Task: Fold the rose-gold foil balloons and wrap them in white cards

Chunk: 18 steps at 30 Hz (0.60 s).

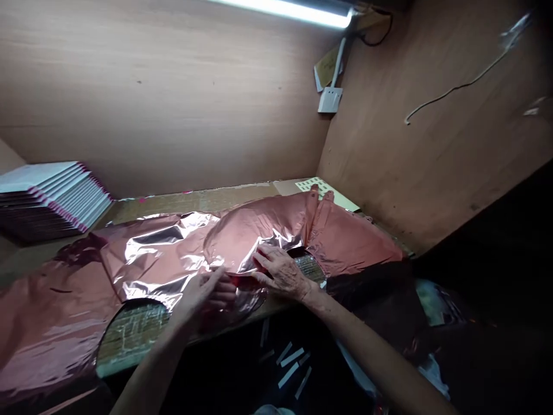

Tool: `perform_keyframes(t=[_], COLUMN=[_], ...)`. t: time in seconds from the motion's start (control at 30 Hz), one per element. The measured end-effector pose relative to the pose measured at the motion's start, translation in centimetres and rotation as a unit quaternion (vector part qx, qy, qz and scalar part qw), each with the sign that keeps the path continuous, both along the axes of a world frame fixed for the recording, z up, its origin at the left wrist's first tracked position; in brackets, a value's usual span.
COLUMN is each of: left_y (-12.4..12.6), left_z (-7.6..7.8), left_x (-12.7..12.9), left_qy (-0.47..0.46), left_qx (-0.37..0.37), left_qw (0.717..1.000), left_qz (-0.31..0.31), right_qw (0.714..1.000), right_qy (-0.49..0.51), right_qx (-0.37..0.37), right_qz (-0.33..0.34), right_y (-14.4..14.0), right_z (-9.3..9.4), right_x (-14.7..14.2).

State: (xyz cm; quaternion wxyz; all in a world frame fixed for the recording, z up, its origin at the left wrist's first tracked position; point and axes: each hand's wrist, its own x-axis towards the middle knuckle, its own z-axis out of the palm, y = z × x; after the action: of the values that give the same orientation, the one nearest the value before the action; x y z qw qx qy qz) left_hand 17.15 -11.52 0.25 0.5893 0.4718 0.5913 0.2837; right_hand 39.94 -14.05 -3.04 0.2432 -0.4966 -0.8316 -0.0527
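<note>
A shiny rose-gold foil balloon, flat and wrinkled, lies spread over the work table. Near its front edge, my left hand has its thumb on top of the foil and its fingers around the folded edge. My right hand is just to the right, thumb and fingers closing on the same edge. Between the hands, the foil shows a darker red fold. What lies under the right palm is hidden. More rose-gold foil extends to the left, and another piece lies at the right.
A stack of white folded sheets with pink edges stands at the back left. A pale sticker sheet lies in the back right corner. Wooden walls enclose the table, with a socket box and a lit tube. Pale strips show below.
</note>
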Motion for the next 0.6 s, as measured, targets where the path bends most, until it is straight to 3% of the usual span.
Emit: perform_keyframes(t=[0.07,0.1,0.2,0.27,0.4,0.5,0.53,0.6], left_y=[0.3,0.5,1.3,2.0,3.0,3.4,3.6,4.2], left_z=[0.3,0.2,-1.2,-3.1,-6.0,-6.0,-5.6,-4.4], left_x=[-1.5,-2.0,-2.9,-2.8,-2.3,-3.8,-4.8,-7.7], left_qy=[0.152,0.224,0.399,0.422,0.403,0.349,0.333,0.336], left_qx=[0.092,0.162,0.372,0.408,0.408,0.430,0.437,0.429], left_qw=[0.984,0.961,0.836,0.803,0.811,0.827,0.833,0.837], left_qz=[0.000,0.005,-0.052,-0.102,-0.118,-0.099,-0.070,0.048], right_qw=[1.000,0.999,0.998,0.997,0.996,0.997,0.997,0.998], right_qy=[-0.008,-0.014,-0.033,-0.042,-0.057,-0.064,-0.063,-0.060], right_qx=[-0.028,-0.039,-0.059,-0.064,-0.066,-0.046,-0.028,0.015], right_qz=[0.001,0.000,0.008,0.021,0.025,0.027,0.025,0.023], right_y=[-0.3,-0.5,-1.6,-2.5,-3.7,-4.3,-4.6,-5.1], right_z=[-0.8,-1.2,-2.2,-2.5,-2.6,-2.6,-2.7,-3.0], right_x=[0.0,-0.1,-0.7,-1.3,-2.1,-2.3,-2.4,-2.7])
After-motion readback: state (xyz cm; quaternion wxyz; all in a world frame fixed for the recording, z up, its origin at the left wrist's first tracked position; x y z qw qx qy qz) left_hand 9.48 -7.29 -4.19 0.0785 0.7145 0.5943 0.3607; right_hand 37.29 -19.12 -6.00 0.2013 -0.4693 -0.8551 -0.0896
